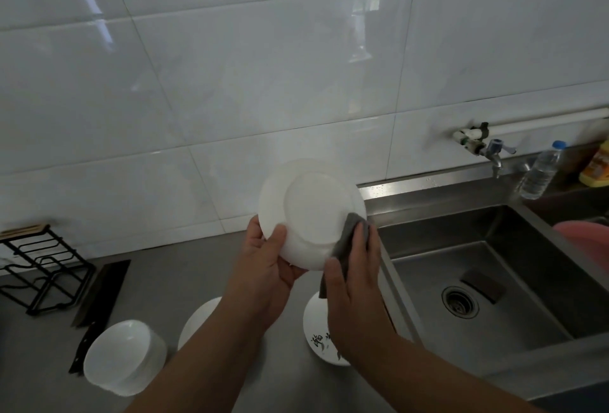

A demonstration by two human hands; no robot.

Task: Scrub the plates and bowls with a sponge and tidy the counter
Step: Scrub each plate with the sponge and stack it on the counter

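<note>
Above the counter (158, 297), left hand (267, 267) grips plate (309, 208) (sponge (351, 234) touching, right hand (352, 284)).

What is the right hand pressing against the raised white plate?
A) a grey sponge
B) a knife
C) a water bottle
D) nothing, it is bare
A: the right hand holds a grey sponge against the lower right rim of the white plate, which the left hand grips from the other side.
</note>
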